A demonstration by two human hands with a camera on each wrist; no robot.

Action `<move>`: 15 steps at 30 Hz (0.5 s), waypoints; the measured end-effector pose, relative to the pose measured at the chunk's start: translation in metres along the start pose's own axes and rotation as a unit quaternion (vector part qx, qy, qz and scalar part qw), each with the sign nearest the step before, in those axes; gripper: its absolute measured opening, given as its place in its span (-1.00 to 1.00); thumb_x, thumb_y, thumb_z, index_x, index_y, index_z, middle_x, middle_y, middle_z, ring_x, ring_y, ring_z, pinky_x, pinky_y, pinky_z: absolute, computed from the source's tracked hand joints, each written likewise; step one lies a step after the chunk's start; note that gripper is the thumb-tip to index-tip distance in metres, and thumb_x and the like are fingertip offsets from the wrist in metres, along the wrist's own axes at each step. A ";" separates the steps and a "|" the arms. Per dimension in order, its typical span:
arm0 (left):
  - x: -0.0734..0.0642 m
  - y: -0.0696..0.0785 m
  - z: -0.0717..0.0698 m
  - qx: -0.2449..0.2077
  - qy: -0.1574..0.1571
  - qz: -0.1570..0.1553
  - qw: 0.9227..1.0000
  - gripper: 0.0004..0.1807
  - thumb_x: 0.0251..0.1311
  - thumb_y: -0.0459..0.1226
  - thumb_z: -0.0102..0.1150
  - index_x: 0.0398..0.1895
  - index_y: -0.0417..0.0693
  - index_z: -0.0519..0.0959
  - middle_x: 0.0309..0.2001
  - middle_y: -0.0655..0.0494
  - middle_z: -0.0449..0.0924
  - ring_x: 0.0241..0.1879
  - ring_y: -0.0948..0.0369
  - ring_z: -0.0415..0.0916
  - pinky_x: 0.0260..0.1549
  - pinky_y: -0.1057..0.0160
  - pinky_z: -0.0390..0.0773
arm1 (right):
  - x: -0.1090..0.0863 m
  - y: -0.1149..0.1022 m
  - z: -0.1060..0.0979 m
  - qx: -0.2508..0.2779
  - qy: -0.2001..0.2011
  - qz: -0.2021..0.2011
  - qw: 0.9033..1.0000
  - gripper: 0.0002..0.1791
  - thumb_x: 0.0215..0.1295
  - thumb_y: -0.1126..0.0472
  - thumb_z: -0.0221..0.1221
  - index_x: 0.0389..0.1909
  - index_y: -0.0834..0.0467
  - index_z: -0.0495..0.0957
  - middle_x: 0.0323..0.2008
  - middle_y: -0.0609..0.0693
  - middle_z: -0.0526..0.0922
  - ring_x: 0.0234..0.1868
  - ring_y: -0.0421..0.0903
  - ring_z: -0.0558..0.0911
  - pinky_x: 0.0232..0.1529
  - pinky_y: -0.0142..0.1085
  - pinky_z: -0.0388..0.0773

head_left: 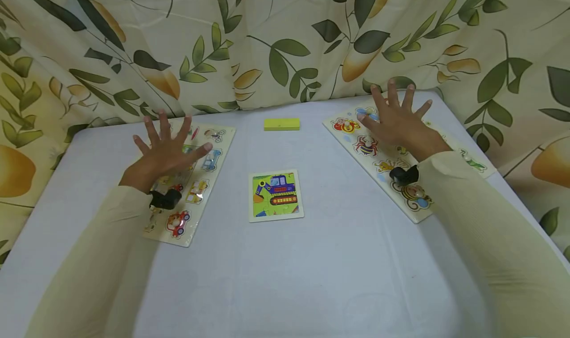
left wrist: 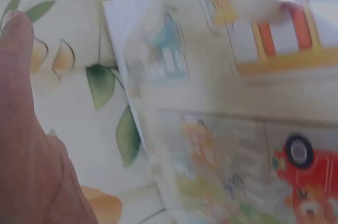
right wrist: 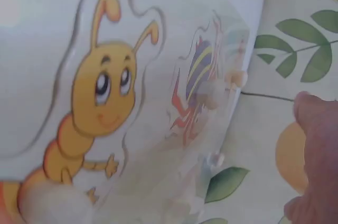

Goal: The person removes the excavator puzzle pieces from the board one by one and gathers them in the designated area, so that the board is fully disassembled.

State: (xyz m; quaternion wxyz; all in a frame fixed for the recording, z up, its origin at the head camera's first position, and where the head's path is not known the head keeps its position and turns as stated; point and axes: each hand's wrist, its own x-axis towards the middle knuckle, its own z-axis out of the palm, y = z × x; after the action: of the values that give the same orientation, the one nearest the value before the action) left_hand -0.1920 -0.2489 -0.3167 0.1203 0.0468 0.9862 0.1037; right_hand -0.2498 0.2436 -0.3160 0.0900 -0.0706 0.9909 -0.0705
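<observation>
My cream sleeves (head_left: 485, 259) flank the lime-green excavator jigsaw (head_left: 276, 195). Left of it, the vehicle board (head_left: 206, 175) carries red, blue and yellow pictures; right of it, the animal board (head_left: 386, 152), orange and red. Beyond it, green leaves pattern the cream curtain (head_left: 303, 11).

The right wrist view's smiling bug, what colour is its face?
Yellowy-orange; the bug's face shows best in the right wrist view.

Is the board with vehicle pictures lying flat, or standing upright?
Lying flat: the vehicle board rests on the white cloth below the left hand, pictures facing up.
</observation>
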 end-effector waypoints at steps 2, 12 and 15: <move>-0.002 0.006 -0.001 -0.003 0.002 0.009 1.000 0.10 0.14 0.49 -0.35 0.54 0.15 -0.46 0.34 -0.17 -1.01 0.22 -0.23 -1.06 -0.02 -0.51 -0.70 | 0.001 -0.002 -0.001 0.011 0.018 -0.012 1.000 -0.04 0.42 -0.32 -0.21 0.53 0.08 -0.48 0.44 0.27 -0.68 0.29 0.39 -0.74 -0.03 0.52 -0.65; -0.014 0.034 0.011 -0.017 -0.011 0.105 0.994 -0.06 0.28 0.38 -0.31 0.58 0.20 -0.27 0.50 -0.24 -0.60 0.38 -0.22 -0.80 0.16 -0.48 -0.42 | -0.006 -0.024 0.002 0.023 0.053 -0.083 0.995 -0.15 0.45 -0.06 0.00 0.55 0.14 -0.20 0.51 0.29 -0.35 0.40 0.24 -0.66 0.15 0.32 -0.73; -0.018 0.043 0.017 -0.011 -0.010 0.126 0.992 -0.08 0.28 0.38 -0.28 0.58 0.21 -0.20 0.51 -0.27 -0.48 0.41 -0.25 -0.70 0.18 -0.49 -0.32 | -0.006 -0.032 0.005 0.027 0.066 -0.105 0.992 -0.21 0.45 -0.03 0.00 0.54 0.14 -0.11 0.51 0.29 -0.27 0.42 0.22 -0.61 0.20 0.28 -0.71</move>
State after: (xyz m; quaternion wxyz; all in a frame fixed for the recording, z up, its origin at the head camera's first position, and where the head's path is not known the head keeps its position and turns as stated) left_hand -0.1672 -0.2056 -0.3190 0.1162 0.1701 0.9701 0.1282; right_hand -0.2386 0.2124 -0.3151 0.0181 -0.1672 0.9796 -0.1104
